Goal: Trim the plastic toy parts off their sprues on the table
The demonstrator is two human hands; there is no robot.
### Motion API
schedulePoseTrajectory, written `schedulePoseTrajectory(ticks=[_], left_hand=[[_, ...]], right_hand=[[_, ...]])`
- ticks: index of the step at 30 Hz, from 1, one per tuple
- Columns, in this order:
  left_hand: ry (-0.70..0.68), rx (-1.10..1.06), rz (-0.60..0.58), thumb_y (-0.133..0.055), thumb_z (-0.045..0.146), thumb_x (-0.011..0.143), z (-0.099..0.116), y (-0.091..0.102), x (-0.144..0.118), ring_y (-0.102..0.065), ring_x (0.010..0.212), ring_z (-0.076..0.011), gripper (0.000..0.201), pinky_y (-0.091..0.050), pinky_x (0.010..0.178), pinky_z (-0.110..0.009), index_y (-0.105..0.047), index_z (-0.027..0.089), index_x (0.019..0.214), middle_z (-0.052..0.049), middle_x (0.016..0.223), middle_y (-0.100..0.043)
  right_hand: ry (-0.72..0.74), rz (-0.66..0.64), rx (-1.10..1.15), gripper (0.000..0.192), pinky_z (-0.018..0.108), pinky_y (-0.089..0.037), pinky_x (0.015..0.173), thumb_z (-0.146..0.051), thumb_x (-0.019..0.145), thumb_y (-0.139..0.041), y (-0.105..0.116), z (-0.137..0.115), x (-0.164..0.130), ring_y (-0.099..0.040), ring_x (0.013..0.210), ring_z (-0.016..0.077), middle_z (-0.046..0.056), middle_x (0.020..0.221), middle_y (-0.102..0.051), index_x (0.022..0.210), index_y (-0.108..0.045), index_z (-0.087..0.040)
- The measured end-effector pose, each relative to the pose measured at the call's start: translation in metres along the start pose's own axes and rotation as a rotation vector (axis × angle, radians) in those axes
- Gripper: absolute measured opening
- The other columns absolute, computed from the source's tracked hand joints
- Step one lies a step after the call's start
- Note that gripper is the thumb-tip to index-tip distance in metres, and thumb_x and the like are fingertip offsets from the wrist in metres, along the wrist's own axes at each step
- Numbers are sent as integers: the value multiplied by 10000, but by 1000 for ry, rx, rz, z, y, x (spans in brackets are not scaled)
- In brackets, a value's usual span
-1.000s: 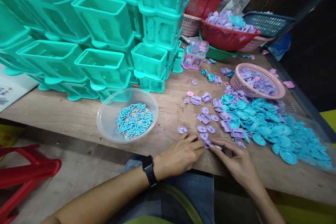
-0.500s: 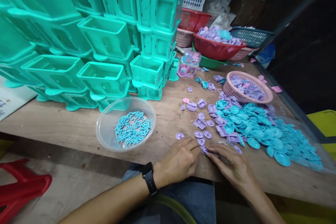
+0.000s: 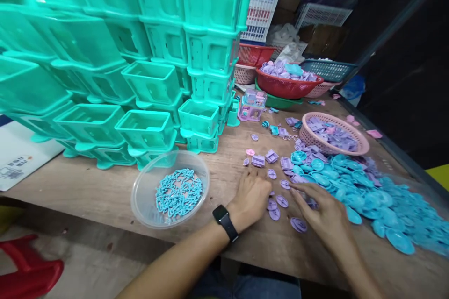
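My left hand [image 3: 253, 197], with a black watch [image 3: 225, 222] on the wrist, rests on the table with its fingers curled down; whatever is beneath them is hidden. The thumb and forefinger of my right hand [image 3: 321, 208] close at the edge of a small purple oval disc [image 3: 285, 184]. More purple oval discs lie between my hands, among them a disc [image 3: 282, 201] and an overlapping pair [image 3: 298, 224] near the front. Beyond my fingers are small purple box-shaped pieces [image 3: 258, 161] and a pink oval piece [image 3: 250, 152].
Stacked turquoise plastic housings [image 3: 147, 131] rise at the left. A clear round bowl [image 3: 143, 212] holds light blue chain-like pieces. At the right spreads a heap of blue plates [image 3: 361, 191], beside a pink basket [image 3: 363, 145] of purple parts. A red basket [image 3: 286, 85] stands farther back.
My hands have moved farther onto the table relative to its front edge, and my right hand has shifted to another disc. A pair of discs now shows near the front. The camera view has tilted up.
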State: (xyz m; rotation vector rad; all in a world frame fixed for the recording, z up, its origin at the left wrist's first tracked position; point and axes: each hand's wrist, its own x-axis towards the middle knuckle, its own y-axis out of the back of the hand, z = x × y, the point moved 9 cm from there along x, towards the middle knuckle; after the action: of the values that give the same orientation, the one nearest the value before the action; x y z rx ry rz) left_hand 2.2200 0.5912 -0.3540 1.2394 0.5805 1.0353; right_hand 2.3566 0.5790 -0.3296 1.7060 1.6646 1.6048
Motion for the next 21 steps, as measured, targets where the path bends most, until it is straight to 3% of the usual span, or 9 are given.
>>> schedulePoseTrajectory(ticks=[3, 6, 10, 13, 15, 18, 21], left_hand=[[270, -28, -77, -490, 97, 914, -33, 8, -13, -663, 1062, -284, 249, -533, 882, -389, -679, 132, 1072, -141, 1074, -698], [507, -40, -61, -446, 100, 949, -65, 19, -26, -693, 923, -247, 252, -535, 780, -349, -654, 145, 1085, -125, 1048, -683], [513, -50, 99, -445, 104, 966, -76, 29, -33, -646, 1015, -263, 212, -528, 866, -384, -632, 137, 1059, -133, 1094, -630], [360, -136, 252, -460, 102, 962, -58, 32, -44, -574, 1078, -270, 194, -515, 937, -428, -618, 162, 1057, -118, 1104, -605], [221, -224, 277, -475, 112, 959, -37, 29, -51, -548, 1084, -262, 199, -509, 962, -438, -611, 185, 1085, -99, 1119, -606], [61, -291, 192, -558, 202, 959, -4, 16, -55, -518, 1137, -274, 178, -494, 990, -450, -611, 203, 1129, -84, 1179, -610], [49, -237, 75, -565, 322, 982, 10, 0, -50, -509, 1147, -303, 215, -483, 971, -483, -620, 186, 1140, -104, 1198, -612]], right_hand=[[121, -65, 35, 275, 358, -540, 847, -304, 997, -502, -31, -26, 46, -706, 960, 236, 78, 1027, -769, 1023, -765, -228], [125, -213, -90, 228, 391, -500, 908, -258, 970, -551, -71, -50, 78, -681, 999, 264, 101, 1034, -757, 1027, -766, -214], [-1, -372, -250, 170, 390, -491, 866, -242, 916, -615, -105, -56, 92, -700, 942, 295, 159, 969, -768, 901, -769, -172], [-45, -394, -235, 170, 369, -503, 816, -199, 887, -601, -103, -44, 89, -720, 891, 286, 150, 910, -781, 865, -768, -175], [-67, -396, -162, 171, 345, -521, 796, -220, 871, -615, -89, -30, 80, -733, 886, 266, 112, 937, -796, 922, -777, -196], [-167, -354, 202, 231, 329, -558, 768, -365, 837, -679, -58, -6, 57, -750, 877, 251, 60, 975, -807, 989, -785, -227], [-352, -329, 416, 382, 341, -573, 680, -543, 766, -736, -35, 19, 23, -745, 779, 262, 65, 883, -803, 943, -795, -210]])
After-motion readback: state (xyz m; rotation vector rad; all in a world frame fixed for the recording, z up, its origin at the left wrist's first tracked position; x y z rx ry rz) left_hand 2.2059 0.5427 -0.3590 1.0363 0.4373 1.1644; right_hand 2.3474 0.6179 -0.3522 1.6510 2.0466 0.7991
